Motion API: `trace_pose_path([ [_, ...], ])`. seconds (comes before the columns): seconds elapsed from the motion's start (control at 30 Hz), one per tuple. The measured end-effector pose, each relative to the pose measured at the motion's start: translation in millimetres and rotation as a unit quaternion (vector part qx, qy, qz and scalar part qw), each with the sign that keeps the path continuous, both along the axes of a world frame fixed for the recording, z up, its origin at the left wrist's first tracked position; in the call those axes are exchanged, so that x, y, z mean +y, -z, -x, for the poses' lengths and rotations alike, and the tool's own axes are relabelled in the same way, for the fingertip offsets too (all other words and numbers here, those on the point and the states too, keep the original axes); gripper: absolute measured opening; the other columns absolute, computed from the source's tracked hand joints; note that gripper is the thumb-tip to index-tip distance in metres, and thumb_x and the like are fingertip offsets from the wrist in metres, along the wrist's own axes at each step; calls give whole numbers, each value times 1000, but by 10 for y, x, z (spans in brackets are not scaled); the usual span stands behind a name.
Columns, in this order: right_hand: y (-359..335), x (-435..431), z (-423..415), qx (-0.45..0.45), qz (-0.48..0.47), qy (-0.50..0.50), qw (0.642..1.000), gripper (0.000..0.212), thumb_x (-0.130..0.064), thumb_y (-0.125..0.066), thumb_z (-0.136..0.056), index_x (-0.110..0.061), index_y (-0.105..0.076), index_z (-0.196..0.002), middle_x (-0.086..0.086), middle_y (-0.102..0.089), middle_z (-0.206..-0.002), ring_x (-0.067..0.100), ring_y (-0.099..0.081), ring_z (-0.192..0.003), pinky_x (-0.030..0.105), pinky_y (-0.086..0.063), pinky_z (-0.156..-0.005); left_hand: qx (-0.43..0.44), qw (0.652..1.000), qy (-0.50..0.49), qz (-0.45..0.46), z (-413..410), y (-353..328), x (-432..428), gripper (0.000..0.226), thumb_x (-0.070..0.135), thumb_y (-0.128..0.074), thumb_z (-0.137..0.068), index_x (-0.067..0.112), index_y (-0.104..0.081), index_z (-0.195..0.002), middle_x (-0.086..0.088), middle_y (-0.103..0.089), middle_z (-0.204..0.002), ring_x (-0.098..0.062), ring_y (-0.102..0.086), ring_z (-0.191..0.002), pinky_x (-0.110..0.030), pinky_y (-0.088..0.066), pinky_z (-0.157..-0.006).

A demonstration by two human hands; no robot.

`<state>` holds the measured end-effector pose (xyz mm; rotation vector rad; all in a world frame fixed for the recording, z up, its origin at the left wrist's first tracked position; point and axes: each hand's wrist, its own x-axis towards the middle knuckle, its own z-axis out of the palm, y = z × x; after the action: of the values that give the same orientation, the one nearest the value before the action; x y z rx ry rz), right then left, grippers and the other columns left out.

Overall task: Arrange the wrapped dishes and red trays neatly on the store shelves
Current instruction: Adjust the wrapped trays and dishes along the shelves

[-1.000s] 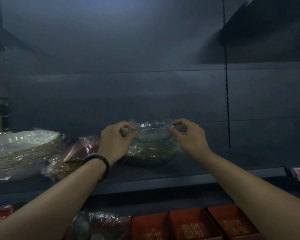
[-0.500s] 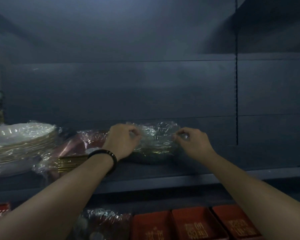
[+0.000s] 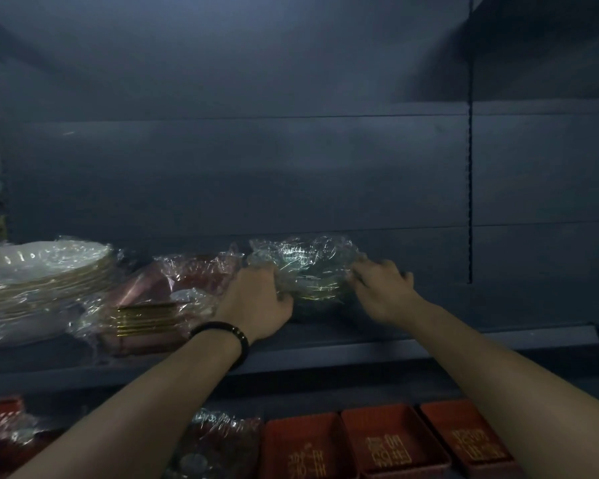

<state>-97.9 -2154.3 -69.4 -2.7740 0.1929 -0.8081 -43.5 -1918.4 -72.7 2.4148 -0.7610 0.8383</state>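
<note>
Squareness matters: left grip (image 3: 256, 299) curls round the film-wrapped greenish dish stack (image 3: 305, 267), right grip (image 3: 381, 288) presses it flat-fingered (push both sides evenly).

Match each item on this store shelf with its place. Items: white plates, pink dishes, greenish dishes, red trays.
Column 1
1. white plates
2. pink dishes
3. greenish dishes
4. red trays

Column 2
A. in a row below the upper shelf
B. between the left hand and the right hand
C. far left of the upper shelf
D. between the white plates and the greenish dishes

Pairs: 1-C, 2-D, 3-B, 4-A
</note>
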Motion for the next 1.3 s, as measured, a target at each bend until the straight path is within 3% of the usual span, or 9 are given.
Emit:
trace_pose_path([
  [0.13,6,7,5,41,20,-17,999,36,-48,-31,-110,-29,-44,-138,0,-29,-165,35,-29,-149,63,-27,-111,40,998,5,-39,43,-6,38,41,28,-71,-90,15,-58,-127,6,-57,-93,-13,-62,-89,-31,-56,-82],
  [0.33,86,120,228,39,15,-24,999,59,-34,-47,-106,-33,-24,-160,1,-20,-173,34,-17,-156,64,-19,-119,16,1000,6,0,328,33,188,58,39,-66,-92,19,-51,-143,-6,-62,-134,-28,-49,-138,-44,-47,-115],
  [0.43,151,314,464,-2,-2,-44,999,59,-36,-55,-104,-30,-31,-158,2,-35,-163,32,-24,-152,58,-20,-121,-12,999,33,-8,673,172,369,59,41,-66,-97,25,-45,-150,-3,-57,-143,-25,-47,-141,-44,-43,-119],
  [0.5,237,441,617,-50,-19,-63,997,52,-38,-60,-100,-28,-46,-149,2,-47,-153,31,-36,-145,54,-30,-120,-9,999,30,-24,937,289,564,50,48,-64,-97,34,-50,-143,8,-60,-135,-16,-54,-127,-43,-51,-108],
  [0.67,584,837,989,-167,-106,-142,970,18,-27,-67,-97,-24,-69,-115,-9,-69,-112,8,-62,-106,24,-47,-89,31,999,-38,-18,1298,754,1288,23,52,-67,-95,40,-68,-114,24,-71,-108,1,-66,-102,-36,-60,-91],
  [0.87,1326,1412,1047,-53,-204,-207,955,8,-27,-69,-98,-31,-71,-91,-17,-71,-86,-4,-64,-83,10,-49,-66,97,991,-86,12,1294,1669,1915,19,52,-57,-88,40,-70,-92,25,-74,-82,1,-72,-78,-28,-58,-71],
  [1.1,2580,1892,440,28,-302,-193,933,17,-18,-73,-92,-32,-74,-82,-28,-73,-82,-8,-67,-77,11,-47,-69,217,965,-123,76,782,2662,2128,10,43,-71,-85,53,-68,-82,29,-75,-87,7,-72,-83,-28,-61,-81],
  [1.2,3073,2017,142,40,-365,-163,916,22,-11,-74,-91,-32,-75,-88,-25,-75,-83,-3,-70,-79,17,-51,-72,258,951,-147,79,540,2912,2087,18,54,-59,-85,52,-68,-100,24,-75,-89,-2,-74,-85,-32,-61,-85],
  [1.3,3360,2090,-80,19,-393,-140,909,30,-4,-73,-92,-34,-70,-94,-19,-76,-79,-5,-70,-77,7,-49,-64,290,943,-137,85,293,3081,2016,21,55,-57,-88,49,-65,-107,19,-76,-98,-9,-74,-95,-35,-60,-91],
])
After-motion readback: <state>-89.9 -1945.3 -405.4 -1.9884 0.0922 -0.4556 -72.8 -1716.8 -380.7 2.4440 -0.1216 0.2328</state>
